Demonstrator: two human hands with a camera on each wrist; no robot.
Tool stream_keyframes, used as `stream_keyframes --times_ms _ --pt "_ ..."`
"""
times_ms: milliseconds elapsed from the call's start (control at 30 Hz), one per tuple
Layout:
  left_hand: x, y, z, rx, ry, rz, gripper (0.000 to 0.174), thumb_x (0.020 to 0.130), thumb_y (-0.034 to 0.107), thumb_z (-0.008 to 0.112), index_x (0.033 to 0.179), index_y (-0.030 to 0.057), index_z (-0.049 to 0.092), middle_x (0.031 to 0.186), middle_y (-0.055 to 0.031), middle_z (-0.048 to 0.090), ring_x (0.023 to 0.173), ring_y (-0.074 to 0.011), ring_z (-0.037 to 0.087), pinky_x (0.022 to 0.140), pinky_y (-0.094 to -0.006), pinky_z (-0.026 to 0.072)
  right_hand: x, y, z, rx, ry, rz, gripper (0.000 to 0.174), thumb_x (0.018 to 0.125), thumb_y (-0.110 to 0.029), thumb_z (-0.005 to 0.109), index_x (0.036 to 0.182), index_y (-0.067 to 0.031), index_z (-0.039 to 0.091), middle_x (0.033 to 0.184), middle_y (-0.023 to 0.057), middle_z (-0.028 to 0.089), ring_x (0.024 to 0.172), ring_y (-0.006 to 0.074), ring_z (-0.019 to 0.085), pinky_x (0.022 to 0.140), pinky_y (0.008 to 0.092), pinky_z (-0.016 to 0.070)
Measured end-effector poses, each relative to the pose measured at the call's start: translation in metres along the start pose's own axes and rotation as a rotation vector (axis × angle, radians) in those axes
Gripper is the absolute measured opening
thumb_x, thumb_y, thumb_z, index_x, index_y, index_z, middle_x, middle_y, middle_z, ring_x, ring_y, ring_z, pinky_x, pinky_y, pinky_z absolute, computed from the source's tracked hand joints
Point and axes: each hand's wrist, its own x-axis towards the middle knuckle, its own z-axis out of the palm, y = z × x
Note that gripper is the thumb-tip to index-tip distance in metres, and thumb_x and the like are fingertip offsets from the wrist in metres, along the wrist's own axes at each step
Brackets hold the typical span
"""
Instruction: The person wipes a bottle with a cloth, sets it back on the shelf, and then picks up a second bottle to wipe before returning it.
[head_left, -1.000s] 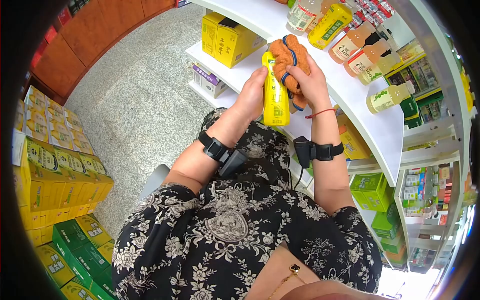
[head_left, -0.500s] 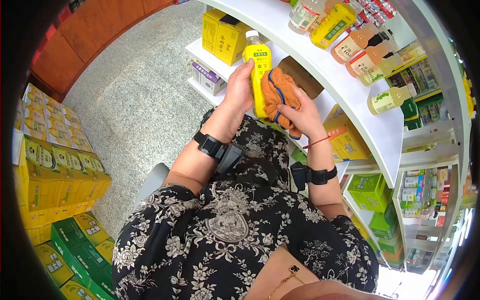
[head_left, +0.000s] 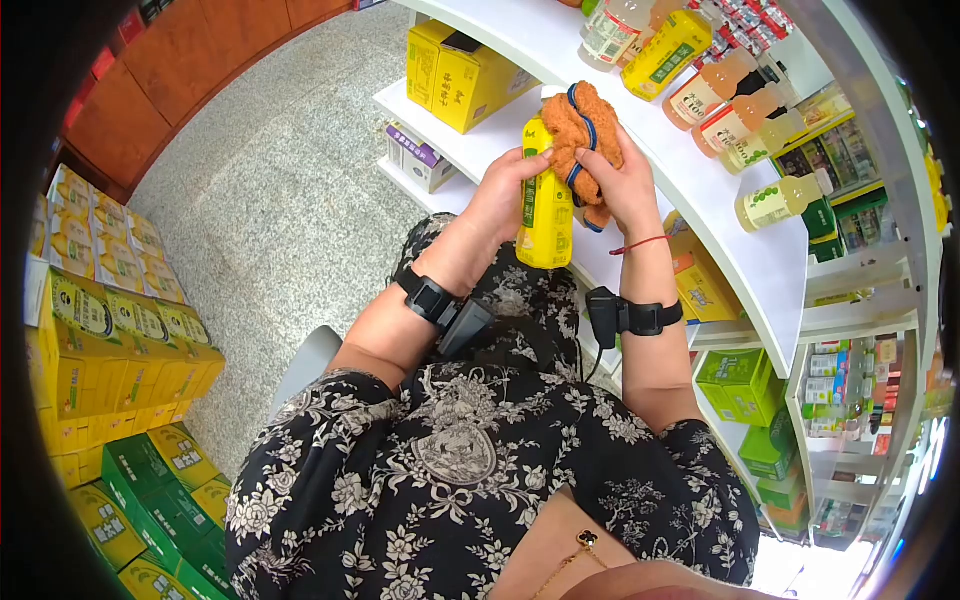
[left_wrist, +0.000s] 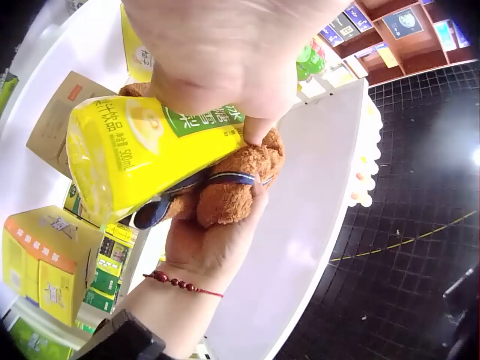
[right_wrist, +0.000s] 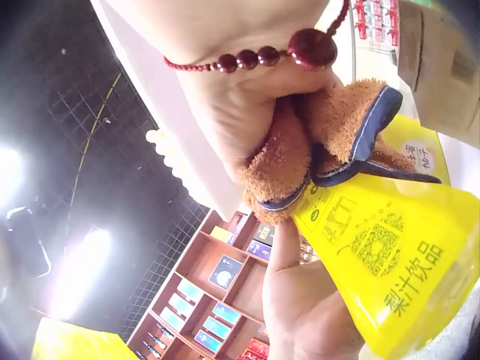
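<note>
The left hand (head_left: 503, 193) grips a yellow bottle (head_left: 546, 222) from its left side, thumb across the front. An orange-brown cloth with dark blue edging (head_left: 589, 128) is bunched in the right hand (head_left: 625, 185) and lies against the bottle's upper right side. In the left wrist view the bottle (left_wrist: 127, 161) is tilted, its base toward the left, with the cloth (left_wrist: 225, 196) touching it near the left thumb. The right wrist view has the cloth (right_wrist: 281, 161) under the right palm, over the upper part of the bottle (right_wrist: 390, 247).
Several bottles stand or lie on the curved white shelf (head_left: 740, 235), among them a pale green one (head_left: 775, 202). Yellow boxes (head_left: 455, 80) and green boxes (head_left: 738, 385) sit on lower shelves. Stacked yellow cartons (head_left: 110, 350) stand at the left on the speckled floor (head_left: 270, 170).
Since half a second ago, the cloth and right hand have moved up along the bottle, covering part of its top. The bottle has shifted lower and right, with the left hand on it.
</note>
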Motion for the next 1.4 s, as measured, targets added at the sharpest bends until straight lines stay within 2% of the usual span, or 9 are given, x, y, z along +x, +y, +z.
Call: stream_keyframes --times_ms 167,367,400,533,600,933,1033,1100,1400 --pt "0.004 0.003 0.001 -0.165 0.064 0.142 0.029 0.093 0.02 0.055 0.114 -0.0001 0.05 0.108 -0.0133 0.062 0.097 -0.0233 0.063 0.084 -0.0396 0.0513 -0.023 0.002 0.002 -0.096 -0.094 -0.05 0.059 0.076 -0.013 0.073 0.128 0.0018 0.051 0.118 0.012 0.056 0.106 0.02 0.058 0.092 0.0307 0.0461" --pt "0.008 0.018 -0.007 -0.102 0.07 0.194 0.034 0.098 0.024 0.049 0.121 -0.0018 0.051 0.116 -0.0142 0.061 0.106 -0.0236 0.061 0.094 -0.0379 0.0474 -0.046 0.002 -0.001 -0.259 -0.21 -0.048 0.059 0.075 -0.014 0.073 0.128 0.0015 0.051 0.118 0.0133 0.055 0.112 0.0228 0.054 0.097 0.0318 0.0422" --pt "0.008 0.018 -0.008 -0.106 0.091 0.186 0.034 0.098 0.023 0.049 0.121 -0.0018 0.051 0.115 -0.0142 0.061 0.105 -0.0237 0.061 0.093 -0.0377 0.0478 -0.047 0.005 -0.002 -0.27 -0.229 -0.05 0.06 0.079 -0.013 0.07 0.132 0.0023 0.047 0.122 0.0097 0.057 0.111 0.0168 0.055 0.097 0.0296 0.0421" --pt "0.014 0.012 -0.009 -0.127 0.084 0.174 0.033 0.098 0.023 0.048 0.119 -0.0027 0.048 0.111 -0.0154 0.061 0.098 -0.0256 0.063 0.086 -0.0402 0.0514 -0.035 0.016 0.003 -0.325 -0.187 -0.091 0.06 0.079 -0.013 0.07 0.133 0.0022 0.047 0.123 0.0108 0.058 0.111 0.017 0.055 0.097 0.03 0.0423" --pt "0.016 0.006 -0.01 -0.176 0.079 0.14 0.033 0.099 0.023 0.046 0.119 -0.0028 0.048 0.112 -0.0152 0.061 0.099 -0.0257 0.063 0.086 -0.0405 0.0514 -0.024 0.016 0.01 -0.215 -0.087 -0.03 0.06 0.076 -0.02 0.072 0.129 -0.0019 0.052 0.117 0.0152 0.058 0.108 0.0253 0.058 0.094 0.0333 0.0444" --pt "0.011 -0.001 -0.011 -0.052 0.086 0.005 0.03 0.098 0.022 0.048 0.114 -0.0028 0.05 0.104 -0.0153 0.063 0.09 -0.0265 0.065 0.079 -0.0397 0.0534 0.009 0.011 0.011 -0.03 -0.014 0.038 0.059 0.078 -0.019 0.07 0.129 0.0028 0.05 0.118 0.0151 0.059 0.106 0.0211 0.059 0.092 0.0323 0.0458" --pt "0.01 0.004 -0.012 -0.166 0.08 0.017 0.031 0.097 0.022 0.051 0.114 -0.0037 0.052 0.106 -0.0162 0.063 0.092 -0.0268 0.065 0.081 -0.0404 0.0532 -0.009 0.011 0.01 -0.019 -0.093 0.027 0.058 0.079 -0.016 0.07 0.13 0.0017 0.049 0.117 0.0131 0.06 0.104 0.0182 0.059 0.092 0.0311 0.0459" --pt "0.012 0.01 -0.017 -0.204 0.063 0.047 0.037 0.099 0.023 0.046 0.124 -0.0038 0.049 0.118 -0.0157 0.06 0.106 -0.0257 0.061 0.094 -0.0396 0.0481 -0.019 0.016 0.009 -0.073 -0.139 -0.006 0.057 0.079 -0.015 0.069 0.13 0.0013 0.049 0.117 0.0121 0.06 0.104 0.0169 0.058 0.092 0.0306 0.0459" --pt "0.018 0.015 -0.02 -0.125 0.107 0.073 0.037 0.099 0.023 0.047 0.124 -0.0034 0.05 0.117 -0.0157 0.061 0.105 -0.0255 0.062 0.093 -0.0401 0.0492 -0.041 0.025 0.007 -0.068 -0.179 0.0 0.06 0.077 -0.014 0.072 0.13 0.0012 0.049 0.119 0.0125 0.059 0.109 0.0174 0.056 0.094 0.0307 0.044"
